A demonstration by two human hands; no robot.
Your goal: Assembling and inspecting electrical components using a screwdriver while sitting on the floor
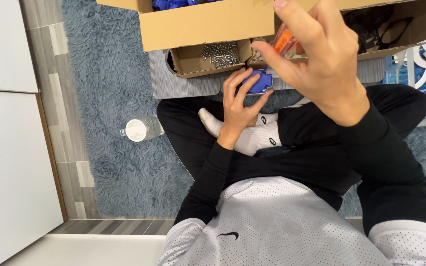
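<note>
your left fingers (237,81) are curled around a blue part (258,83), thumb and fingertips clamped on its edges, so it sits low in front of you, just above your crossed ankles and white socks (252,135). your left hand (237,108) is clearly the nearer one to it; it already has it.

your right fingers (272,51) are bunched together on an orange tool (283,40), raised high and close to the camera. only a short stretch of the tool shows between the fingers, so you can't tell where its tip points. from your right hand (321,64), the blue part lies at about 8 o'clock, near in the picture but lower down. the part's long axis runs roughly 2 to 8 o'clock.

outward from there: at 11 o'clock from the part, a small box (193,61) holds a heap of screws (220,53), just beside your left fingertips. a bigger cardboard box (198,22) spans 12 o'clock with more blue pieces inside. a clear bottle (141,129) lies on the shaggy rug (109,98) at 9 o'clock, well apart from both hands.
</note>
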